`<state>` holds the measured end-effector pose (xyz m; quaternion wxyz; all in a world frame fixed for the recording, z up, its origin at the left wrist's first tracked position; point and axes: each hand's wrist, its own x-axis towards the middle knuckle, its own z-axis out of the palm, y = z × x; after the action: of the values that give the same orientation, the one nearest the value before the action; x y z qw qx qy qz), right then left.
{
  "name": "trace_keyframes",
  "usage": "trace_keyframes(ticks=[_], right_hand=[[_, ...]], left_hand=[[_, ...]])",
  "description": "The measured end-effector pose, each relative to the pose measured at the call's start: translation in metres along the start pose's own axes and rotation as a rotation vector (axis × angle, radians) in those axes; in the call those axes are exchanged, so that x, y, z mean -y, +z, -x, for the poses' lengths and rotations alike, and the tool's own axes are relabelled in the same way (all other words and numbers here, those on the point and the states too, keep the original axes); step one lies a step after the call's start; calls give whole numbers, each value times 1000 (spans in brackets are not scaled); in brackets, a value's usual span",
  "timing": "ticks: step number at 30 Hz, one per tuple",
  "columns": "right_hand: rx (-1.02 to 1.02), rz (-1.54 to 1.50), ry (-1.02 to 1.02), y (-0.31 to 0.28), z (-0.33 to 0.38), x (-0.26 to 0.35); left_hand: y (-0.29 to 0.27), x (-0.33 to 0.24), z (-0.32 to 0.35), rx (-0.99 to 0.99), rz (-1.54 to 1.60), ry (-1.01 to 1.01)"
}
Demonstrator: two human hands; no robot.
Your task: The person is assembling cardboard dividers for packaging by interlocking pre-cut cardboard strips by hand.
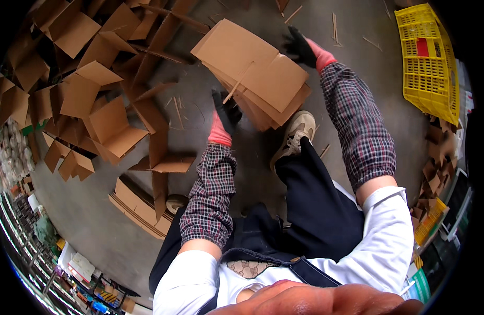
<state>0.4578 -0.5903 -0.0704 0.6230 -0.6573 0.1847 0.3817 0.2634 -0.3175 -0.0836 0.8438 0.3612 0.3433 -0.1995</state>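
Note:
A stack of flat brown cardboard sheets [255, 73] lies on the grey floor in front of me. My left hand [224, 116], in a black and pink glove, grips the near left edge of the stack. My right hand [304, 48], gloved the same way, holds the stack's far right corner. Both forearms wear plaid sleeve covers. A thin strip of cardboard [237, 84] lies across the top sheet. My right shoe [296, 135] rests just below the stack.
A heap of folded open cardboard boxes [84, 89] fills the left side. A smaller flat stack [139, 207] lies by my left foot. A yellow plastic crate [428, 58] stands at the right, cardboard scraps [436, 173] below it. Shelving runs along the lower left.

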Motion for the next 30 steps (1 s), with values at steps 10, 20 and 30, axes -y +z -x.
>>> trace_keyframes(ticks=[10, 20, 30], right_hand=[[272, 13, -124, 111, 31, -98], [-24, 530, -475, 131, 50, -144], [73, -312, -46, 117, 108, -99]], left_hand=[[-1, 19, 43, 196, 183, 102], [-59, 51, 101, 51, 139, 112], [-72, 46, 113, -178, 148, 170]])
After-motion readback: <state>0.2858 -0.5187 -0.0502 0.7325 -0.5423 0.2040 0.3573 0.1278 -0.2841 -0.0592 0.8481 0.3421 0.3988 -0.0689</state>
